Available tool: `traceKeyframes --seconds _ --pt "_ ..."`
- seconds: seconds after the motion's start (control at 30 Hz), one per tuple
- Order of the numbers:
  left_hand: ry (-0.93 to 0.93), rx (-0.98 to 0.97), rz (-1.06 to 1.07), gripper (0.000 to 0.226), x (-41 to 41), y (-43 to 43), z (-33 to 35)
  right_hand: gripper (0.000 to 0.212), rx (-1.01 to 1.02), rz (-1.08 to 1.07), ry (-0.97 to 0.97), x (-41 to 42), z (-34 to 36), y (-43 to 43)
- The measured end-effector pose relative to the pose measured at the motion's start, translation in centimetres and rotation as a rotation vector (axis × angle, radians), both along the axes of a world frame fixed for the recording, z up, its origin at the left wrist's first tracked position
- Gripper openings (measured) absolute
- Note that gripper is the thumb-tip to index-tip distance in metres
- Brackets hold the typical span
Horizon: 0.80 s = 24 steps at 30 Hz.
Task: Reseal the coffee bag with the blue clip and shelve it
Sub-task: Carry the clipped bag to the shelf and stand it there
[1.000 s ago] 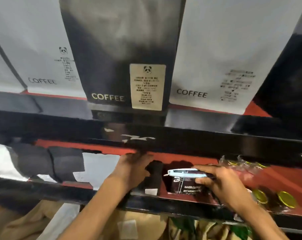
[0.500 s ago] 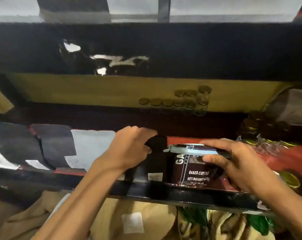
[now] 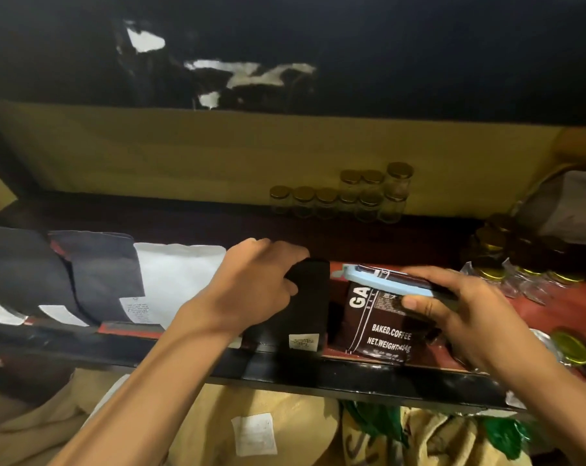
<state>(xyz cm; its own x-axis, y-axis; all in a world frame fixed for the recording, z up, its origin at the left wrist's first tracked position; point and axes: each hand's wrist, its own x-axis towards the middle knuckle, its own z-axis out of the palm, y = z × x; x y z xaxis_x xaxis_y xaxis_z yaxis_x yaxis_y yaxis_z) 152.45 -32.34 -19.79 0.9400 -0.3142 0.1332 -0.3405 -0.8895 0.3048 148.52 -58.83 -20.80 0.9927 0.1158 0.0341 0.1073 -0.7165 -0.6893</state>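
– What is covered on the coffee bag (image 3: 379, 327)?
– The right hand (image 3: 466, 317) hides its right side and the blue clip (image 3: 385, 280)'s far end; "GA…" breaks off.
– The small labels?
– Too tiny to read.

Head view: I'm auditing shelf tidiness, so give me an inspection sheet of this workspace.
Surface: red shelf with a black front edge.
Job's things: brown coffee bag upright on the shelf, blue clip across its folded top.
Clutter: black bag, white bag, dark bags at left, gold-lidded jars at the back.
Hands: left hand grips the black bag; right hand holds the coffee bag at the clip.
Cables: nothing seen.
Surroundings: burlap sacks below.
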Motion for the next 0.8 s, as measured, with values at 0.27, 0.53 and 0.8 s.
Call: traceKeyframes --seconds 0.27,0.53,0.8 --pt "0.006 0.019 -0.004 0.041 0.4 0.2 -0.5 0.041 0.093 0.070 0.069 0.7 0.1 -0.8" --pt "0.033 0.055 -0.015 0.048 0.8 0.3 -0.4 0.035 0.047 0.097 -0.037 0.5 -0.9 0.5" --pt "0.053 0.066 -0.055 0.044 0.7 0.2 0.2 0.039 -0.030 0.111 -0.026 0.8 -0.6 0.4"
